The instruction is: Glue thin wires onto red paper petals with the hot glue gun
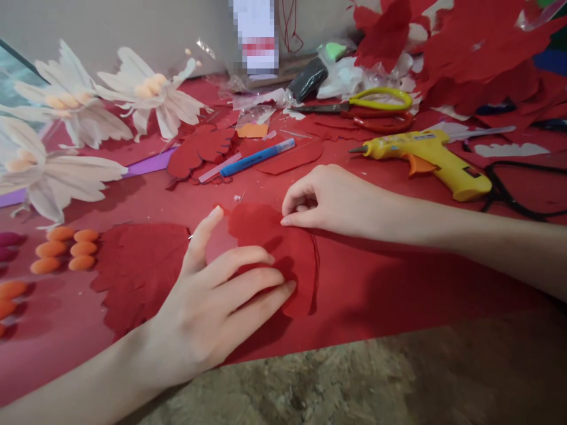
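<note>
A thin red petal-shaped piece [299, 251], paper or cloth, lies in front of me with a rounded, wavy outline and a dark line along its right edge. My left hand [206, 310] rests across its near left part, fingers stretched out and apart. Thumb and forefinger of my right hand [330, 198] are pinched together on its upper right edge. Just left of my left hand lies a stack of red scalloped pieces [139, 265], partly covered by that hand and wrist.
Orange oval pads [61, 249] and white flowers [155, 88] are at the left. Beyond my hands lie a blue pen [257, 158], yellow-handled scissors [376, 101] and a yellow glue gun [425, 154]. Red flowers [482, 53] stand far right. The red table surface [376, 319] ends close to me.
</note>
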### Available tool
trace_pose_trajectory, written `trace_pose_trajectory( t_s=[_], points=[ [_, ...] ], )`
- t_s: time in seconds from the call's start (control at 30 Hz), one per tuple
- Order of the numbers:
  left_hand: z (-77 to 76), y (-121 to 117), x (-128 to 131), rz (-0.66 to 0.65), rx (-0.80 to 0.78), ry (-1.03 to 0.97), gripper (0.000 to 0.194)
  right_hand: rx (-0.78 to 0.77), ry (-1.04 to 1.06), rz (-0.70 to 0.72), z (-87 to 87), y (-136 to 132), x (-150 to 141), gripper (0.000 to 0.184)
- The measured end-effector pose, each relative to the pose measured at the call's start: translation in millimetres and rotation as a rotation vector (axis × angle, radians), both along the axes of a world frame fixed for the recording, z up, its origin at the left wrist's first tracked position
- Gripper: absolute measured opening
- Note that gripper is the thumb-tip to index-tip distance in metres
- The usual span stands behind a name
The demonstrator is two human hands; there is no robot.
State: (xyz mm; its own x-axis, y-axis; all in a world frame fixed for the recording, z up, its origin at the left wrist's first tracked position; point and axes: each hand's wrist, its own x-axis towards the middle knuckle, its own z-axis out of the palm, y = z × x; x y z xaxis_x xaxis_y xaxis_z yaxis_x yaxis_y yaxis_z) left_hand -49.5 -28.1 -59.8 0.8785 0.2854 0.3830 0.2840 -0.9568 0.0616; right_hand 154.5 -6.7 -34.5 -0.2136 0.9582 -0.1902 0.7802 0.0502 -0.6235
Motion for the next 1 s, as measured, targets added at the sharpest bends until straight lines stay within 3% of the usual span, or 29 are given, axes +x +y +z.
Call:
trace_pose_trajectory(
  t_s=[0.33,0.5,0.87,1.0],
  points=[
    [-7.2,-1.5,-3.9,0.027,-0.138,0.043,0.041,0.021,-0.035,0.009,-1.5,-1.0,1.7,0.011],
    [-5.9,3.1,-4.7,-0.052,-0.111,0.076,0.036,0.019,-0.053,0.051,-1.7,-0.8,3.2,0.009],
    [-7.8,7.5,-6.4,-0.064,-0.132,0.109,0.037,0.042,-0.052,0.065,-2.2,-0.4,5.2,0.008],
    [-7.9,7.5,-5.9,-0.073,-0.067,0.115,0.038,0.017,-0.063,0.072,-0.1,-0.1,4.3,0.008]
  ],
)
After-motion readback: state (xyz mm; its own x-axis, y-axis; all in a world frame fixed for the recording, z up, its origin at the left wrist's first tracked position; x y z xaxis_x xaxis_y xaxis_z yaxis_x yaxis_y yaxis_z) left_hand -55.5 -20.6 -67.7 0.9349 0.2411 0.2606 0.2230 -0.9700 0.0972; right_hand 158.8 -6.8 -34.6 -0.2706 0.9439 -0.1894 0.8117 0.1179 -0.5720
